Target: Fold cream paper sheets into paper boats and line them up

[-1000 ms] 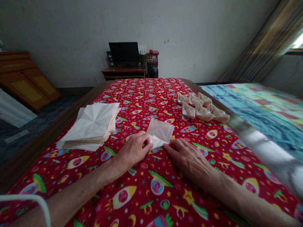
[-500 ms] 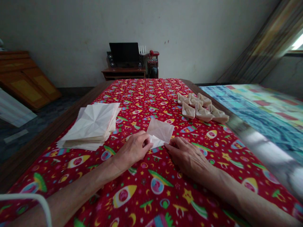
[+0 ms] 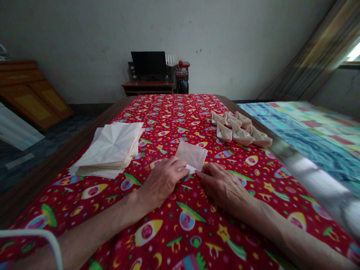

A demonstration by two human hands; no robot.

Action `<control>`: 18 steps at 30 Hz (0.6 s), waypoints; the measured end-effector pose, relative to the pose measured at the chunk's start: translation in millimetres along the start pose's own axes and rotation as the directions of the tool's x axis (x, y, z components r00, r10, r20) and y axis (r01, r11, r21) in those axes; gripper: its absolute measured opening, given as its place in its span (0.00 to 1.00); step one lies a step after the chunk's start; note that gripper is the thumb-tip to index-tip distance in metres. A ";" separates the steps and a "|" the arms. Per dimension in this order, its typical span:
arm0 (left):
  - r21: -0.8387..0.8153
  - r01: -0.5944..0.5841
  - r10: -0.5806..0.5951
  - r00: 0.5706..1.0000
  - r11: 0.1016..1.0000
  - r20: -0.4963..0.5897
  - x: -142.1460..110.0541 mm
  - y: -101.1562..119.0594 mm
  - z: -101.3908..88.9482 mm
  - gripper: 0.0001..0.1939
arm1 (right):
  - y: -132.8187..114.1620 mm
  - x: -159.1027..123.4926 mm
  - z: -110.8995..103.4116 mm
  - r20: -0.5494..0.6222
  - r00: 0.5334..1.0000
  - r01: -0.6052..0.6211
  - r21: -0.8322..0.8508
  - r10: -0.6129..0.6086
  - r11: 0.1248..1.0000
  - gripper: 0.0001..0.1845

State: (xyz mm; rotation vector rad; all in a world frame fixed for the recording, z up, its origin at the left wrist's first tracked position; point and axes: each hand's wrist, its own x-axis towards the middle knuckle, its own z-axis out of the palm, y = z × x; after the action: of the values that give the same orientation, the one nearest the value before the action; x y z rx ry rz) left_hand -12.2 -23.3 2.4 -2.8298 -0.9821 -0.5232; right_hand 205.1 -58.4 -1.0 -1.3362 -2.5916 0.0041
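Note:
A small sheet of thin white paper [image 3: 192, 153], creased and partly folded, lies on the red cloth between my hands. My left hand [image 3: 165, 178] is closed, its fingers pressed together on the folded near edge and covering the paper's left part. At the near right corner, my right hand [image 3: 222, 183] has its fingers curled and its thumb tip against the paper. Its fingertips are partly hidden under the hand.
To the left stands a stack of creased paper sheets [image 3: 112, 144]. Several folded paper boats [image 3: 242, 134] sit in two rows at the right. A patterned red cloth [image 3: 180, 232] covers the table. A white cable [image 3: 49, 236] curves in at lower left.
My left hand has slid right along the folded near edge and now covers more of it. My right hand stays at the right corner.

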 end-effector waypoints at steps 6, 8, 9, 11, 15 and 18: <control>-0.048 -0.078 0.081 0.995 0.996 0.050 -1.6 9.6 1.4 0.18 | -0.5 0.8 -0.4 -0.015 1.000 0.011 -0.013 -0.011 1.000 0.10; -0.066 -0.077 0.081 0.995 0.995 0.064 -2.6 10.4 3.6 0.20 | -0.8 0.8 -0.1 -0.017 1.000 0.009 -0.020 -0.009 1.000 0.10; -0.073 -0.073 0.078 0.994 0.995 0.078 -3.1 10.7 4.2 0.21 | -1.0 0.8 0.2 -0.016 1.000 0.009 -0.023 -0.010 1.000 0.10; -0.077 -0.061 0.069 0.992 0.995 0.110 -4.2 11.2 4.2 0.22 | -1.3 0.8 1.0 -0.014 1.000 0.007 -0.033 -0.008 0.999 0.10; -0.029 -0.037 0.041 0.987 0.999 0.155 -7.6 12.1 1.7 0.25 | -1.4 1.1 1.7 0.006 1.000 -0.017 -0.055 0.017 0.998 0.11; 0.010 -0.022 0.020 0.986 1.000 0.164 -11.3 10.5 0.8 0.25 | -1.1 0.5 0.8 0.013 0.999 -0.033 -0.059 0.034 0.998 0.11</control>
State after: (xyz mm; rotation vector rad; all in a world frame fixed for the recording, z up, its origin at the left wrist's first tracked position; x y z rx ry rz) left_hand -13.8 -38.0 -2.2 -2.9069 -0.9767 -0.2846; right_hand 203.7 -58.5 -1.6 -1.4048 -2.5996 -0.0572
